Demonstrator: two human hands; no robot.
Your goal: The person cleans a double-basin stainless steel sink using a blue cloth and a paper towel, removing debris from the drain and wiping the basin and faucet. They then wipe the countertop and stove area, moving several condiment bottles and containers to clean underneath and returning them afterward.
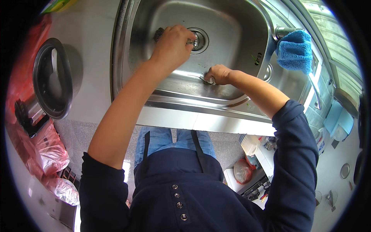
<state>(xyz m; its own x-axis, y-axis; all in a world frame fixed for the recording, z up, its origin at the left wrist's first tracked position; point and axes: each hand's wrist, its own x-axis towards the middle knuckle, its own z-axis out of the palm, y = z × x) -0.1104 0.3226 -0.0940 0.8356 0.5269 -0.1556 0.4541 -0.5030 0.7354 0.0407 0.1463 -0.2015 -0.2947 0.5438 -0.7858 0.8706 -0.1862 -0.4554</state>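
In the stainless steel sink (pixel 226 34), my left hand (pixel 175 43) is over the left edge of the drain (pixel 204 40), fingers curled around a small thing that I cannot make out. A dark scouring pad (pixel 158 34) shows just left of that hand, in the basin. My right hand (pixel 218 74) is low in the basin, its fingers closed on a crumpled whitish piece (pixel 209 80), perhaps a cloth or wrap, against the basin's near side. Green scraps (pixel 255 59) stick to the right wall.
Left of the sink, a dark pot (pixel 52 78) with a white spoon (pixel 54 62) stands on the counter (pixel 87 58). A blue towel (pixel 295 52) hangs over the faucet (pixel 317 92) at the right. Red plastic bags (pixel 52 153) lie at the left.
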